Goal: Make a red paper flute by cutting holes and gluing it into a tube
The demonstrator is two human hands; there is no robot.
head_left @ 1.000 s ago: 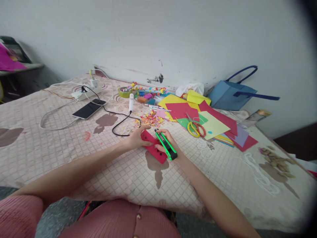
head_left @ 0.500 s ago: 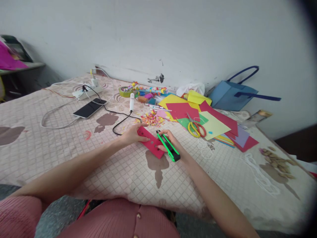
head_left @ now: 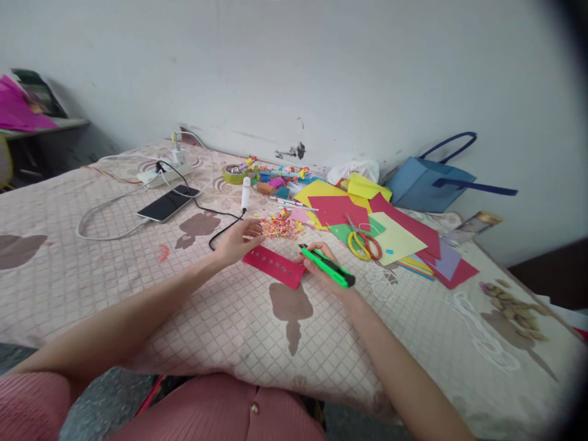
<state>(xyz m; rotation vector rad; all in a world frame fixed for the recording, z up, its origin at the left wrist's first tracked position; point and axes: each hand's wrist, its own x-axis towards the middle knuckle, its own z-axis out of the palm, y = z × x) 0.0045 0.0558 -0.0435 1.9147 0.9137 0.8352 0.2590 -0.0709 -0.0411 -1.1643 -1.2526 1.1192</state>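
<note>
A red paper strip (head_left: 274, 267) with a row of punched holes lies at an angle on the tablecloth in front of me. At its upper left end is my left hand (head_left: 239, 240), fingers loosely bent and parted from the thumb, which is close to the strip's edge. My right hand (head_left: 321, 260) is wrapped around a green and black utility knife (head_left: 329, 267), whose tip points up and left. The fingers of that hand are also at the strip's right end; whether they pinch it I cannot tell. Small colourful paper bits (head_left: 283, 225) lie just beyond the strip.
Yellow-and-red-handled scissors (head_left: 362, 244) rest on coloured paper sheets (head_left: 399, 236). White string (head_left: 480, 334) lies to the right, near a blue bag (head_left: 429, 184). Leftward are a phone (head_left: 168, 203), a power strip (head_left: 163, 176), cables and a white corded tool (head_left: 245, 193).
My left hand has loosened from the strip and shifted slightly left and up. The strip has turned flatter and moved left. The knife in my right hand has tilted and shifted right.
</note>
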